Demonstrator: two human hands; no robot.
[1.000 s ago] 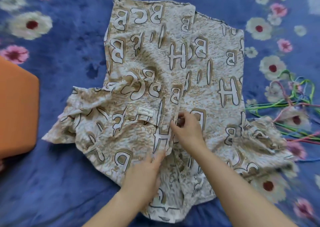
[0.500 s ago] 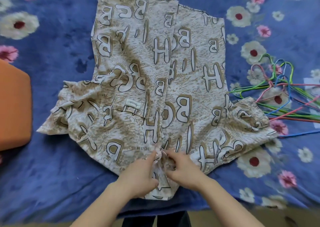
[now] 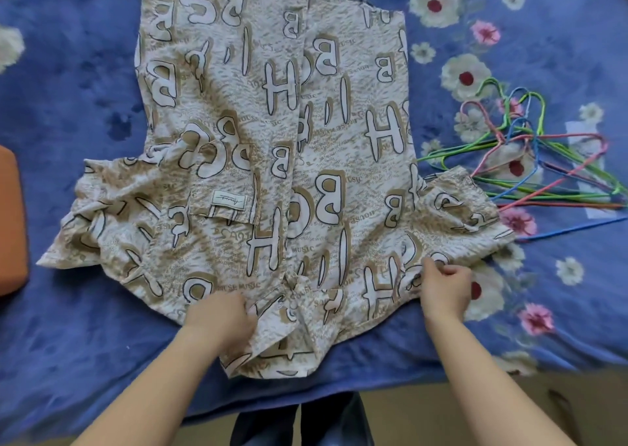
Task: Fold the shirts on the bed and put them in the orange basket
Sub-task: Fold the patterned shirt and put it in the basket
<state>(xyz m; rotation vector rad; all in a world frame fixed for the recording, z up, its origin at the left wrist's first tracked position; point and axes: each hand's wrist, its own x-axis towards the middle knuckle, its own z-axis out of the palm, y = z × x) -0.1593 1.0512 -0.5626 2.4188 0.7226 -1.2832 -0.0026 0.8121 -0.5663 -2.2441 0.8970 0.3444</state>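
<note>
Nearest to the camera, the left hand [image 3: 221, 313] lies on the collar end of the shirt [image 3: 272, 160], its fingers curled down into the cloth beside the collar, so it seems to grip it, though the fingertips are hidden; the right hand [image 3: 443, 284] has left the middle, where both hands were together half a second ago, and now pinches the shoulder edge near the right sleeve [image 3: 458, 207]; this means, I judge, that the work at the collar is finished and the person begins to spread or pull the shoulder straight before the first fold; no fold is made yet. The shirt lies on the bed [image 3: 68, 98], on a blue cover with flowers, collar toward the person and hem far away; it is beige with big white letters, the front closed, a small pocket with a label on it; the left sleeve [image 3: 102, 221] is crumpled. Farther right, coloured hangers [image 3: 530, 166] lie just beside the right sleeve; the orange basket [image 3: 10, 221] shows only at the left edge, apart from the shirt.
</note>
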